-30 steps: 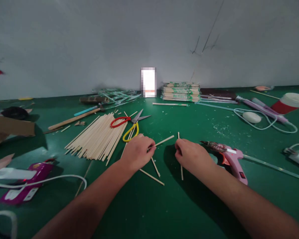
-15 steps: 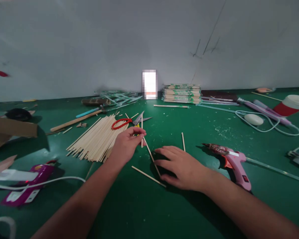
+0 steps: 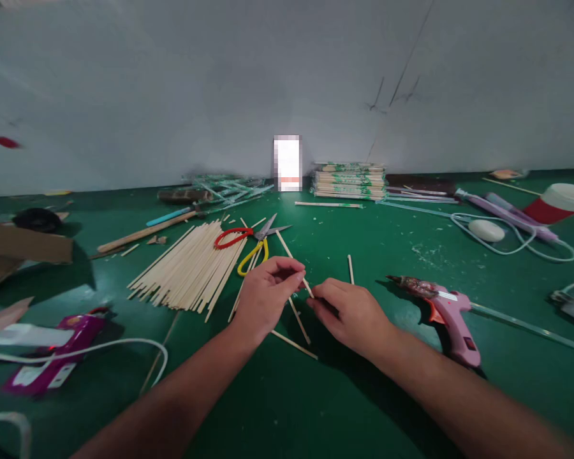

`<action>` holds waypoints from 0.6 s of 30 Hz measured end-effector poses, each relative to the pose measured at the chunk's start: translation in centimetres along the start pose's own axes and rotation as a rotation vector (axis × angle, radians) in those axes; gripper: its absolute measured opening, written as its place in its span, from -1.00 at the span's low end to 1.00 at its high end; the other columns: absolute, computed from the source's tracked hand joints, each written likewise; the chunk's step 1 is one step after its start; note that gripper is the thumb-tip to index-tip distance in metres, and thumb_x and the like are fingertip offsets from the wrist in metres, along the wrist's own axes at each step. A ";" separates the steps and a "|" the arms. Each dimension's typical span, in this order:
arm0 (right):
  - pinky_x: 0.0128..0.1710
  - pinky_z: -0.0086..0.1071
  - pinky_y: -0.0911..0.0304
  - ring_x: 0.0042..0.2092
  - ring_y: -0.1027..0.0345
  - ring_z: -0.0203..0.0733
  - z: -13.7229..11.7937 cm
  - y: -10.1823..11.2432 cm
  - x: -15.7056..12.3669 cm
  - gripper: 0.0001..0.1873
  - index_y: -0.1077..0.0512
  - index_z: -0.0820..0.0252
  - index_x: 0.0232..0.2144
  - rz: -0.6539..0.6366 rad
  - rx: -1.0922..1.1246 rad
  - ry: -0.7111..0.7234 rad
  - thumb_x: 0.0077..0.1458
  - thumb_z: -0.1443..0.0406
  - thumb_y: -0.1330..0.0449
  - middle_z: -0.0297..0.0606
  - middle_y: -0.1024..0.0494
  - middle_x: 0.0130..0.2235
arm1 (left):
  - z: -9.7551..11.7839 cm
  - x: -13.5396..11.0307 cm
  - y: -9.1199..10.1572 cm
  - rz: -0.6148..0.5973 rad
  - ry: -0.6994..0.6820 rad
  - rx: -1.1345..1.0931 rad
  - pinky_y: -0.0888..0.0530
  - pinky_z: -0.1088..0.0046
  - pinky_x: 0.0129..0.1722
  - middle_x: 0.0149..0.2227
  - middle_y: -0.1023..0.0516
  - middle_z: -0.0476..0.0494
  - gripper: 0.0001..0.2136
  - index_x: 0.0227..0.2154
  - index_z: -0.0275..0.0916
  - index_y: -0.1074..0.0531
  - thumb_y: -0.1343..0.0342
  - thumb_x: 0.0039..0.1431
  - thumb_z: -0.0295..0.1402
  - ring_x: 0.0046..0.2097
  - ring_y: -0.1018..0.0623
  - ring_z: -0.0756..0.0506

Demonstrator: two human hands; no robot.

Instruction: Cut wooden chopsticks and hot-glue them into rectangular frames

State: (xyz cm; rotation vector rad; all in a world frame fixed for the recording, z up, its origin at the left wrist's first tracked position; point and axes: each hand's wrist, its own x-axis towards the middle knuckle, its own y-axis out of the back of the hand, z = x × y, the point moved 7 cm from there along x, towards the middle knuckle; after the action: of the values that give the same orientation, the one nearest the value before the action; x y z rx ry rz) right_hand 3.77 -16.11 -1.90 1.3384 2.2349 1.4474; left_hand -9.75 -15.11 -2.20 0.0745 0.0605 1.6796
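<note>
My left hand [image 3: 272, 293] pinches a thin wooden stick [image 3: 287, 245], like a chopstick, between thumb and fingertips. The stick slants from upper left to lower right. At its lower end, my right hand [image 3: 351, 315] has its fingertips closed on it. Below the hands, another stick [image 3: 298, 322] lies slanted on the green table, and a further stick [image 3: 294, 344] meets it near its lower end. Scissors [image 3: 261, 236] with one red and one yellow handle lie open beyond my left hand. A pile of sticks [image 3: 186, 271] is spread to the left.
A pink glue gun [image 3: 452, 315] lies right of my right hand, near a short stick [image 3: 351, 269]. Wrapped stick bundles [image 3: 349, 180] are stacked by the wall. A hammer [image 3: 148, 233], purple power strip [image 3: 57, 354], cardboard [image 3: 26, 242] and red-white cup [image 3: 562, 201] stand or lie around.
My left hand has moved right and nearer, turning its stick from upright to slanted. My right hand has left the table stick and closed on the held stick's lower end.
</note>
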 end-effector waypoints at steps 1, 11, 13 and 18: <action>-0.44 -0.44 -0.07 -0.42 -0.25 -0.31 -0.1 0.0 0.0 -0.79 -0.37 0.20 -0.45 0.004 -0.013 0.022 0.19 0.28 -0.02 -0.31 -0.42 -0.44 | -0.1 0.0 0.0 -0.004 0.009 -0.010 -0.48 0.50 -0.35 -0.45 -0.53 0.00 -0.90 -0.38 -0.25 -0.48 -0.21 -0.01 -0.40 -0.42 -0.52 0.03; -0.46 -0.47 -0.08 -0.46 -0.25 -0.34 -0.2 1.2 0.0 -0.80 -0.40 0.21 -0.46 0.121 0.073 -0.002 0.16 0.29 -0.05 -0.33 -0.41 -0.50 | -0.6 -0.3 -0.3 0.083 0.098 -0.309 -0.44 0.55 -0.37 -0.42 -0.50 0.02 -0.89 -0.45 -0.28 -0.42 -0.22 -0.08 -0.47 -0.43 -0.50 0.06; -0.43 -0.48 -0.12 -0.43 -0.30 -0.34 0.0 1.3 -0.1 -0.86 -0.43 0.20 -0.37 0.142 0.096 -0.040 0.14 0.29 -0.08 -0.33 -0.46 -0.45 | -0.8 -0.1 -0.2 0.087 0.111 -0.306 -0.45 0.55 -0.39 -0.44 -0.49 0.03 -0.88 -0.45 -0.29 -0.41 -0.23 -0.09 -0.47 -0.44 -0.51 0.06; -0.40 -0.48 -0.19 -0.41 -0.34 -0.34 0.5 1.4 -0.1 -0.86 -0.44 0.17 -0.29 0.173 0.157 -0.085 0.11 0.31 -0.10 -0.33 -0.50 -0.38 | -0.8 0.1 0.1 0.109 0.101 -0.245 -0.45 0.58 -0.45 -0.51 -0.47 0.06 -0.88 -0.43 -0.28 -0.43 -0.23 -0.07 -0.45 -0.48 -0.51 0.06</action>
State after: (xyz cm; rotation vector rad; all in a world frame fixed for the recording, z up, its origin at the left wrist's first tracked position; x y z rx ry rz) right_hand 4.93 -15.70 -1.10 1.6463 2.2664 1.2598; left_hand -9.93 -14.98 -3.00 -0.1946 -0.0744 1.7872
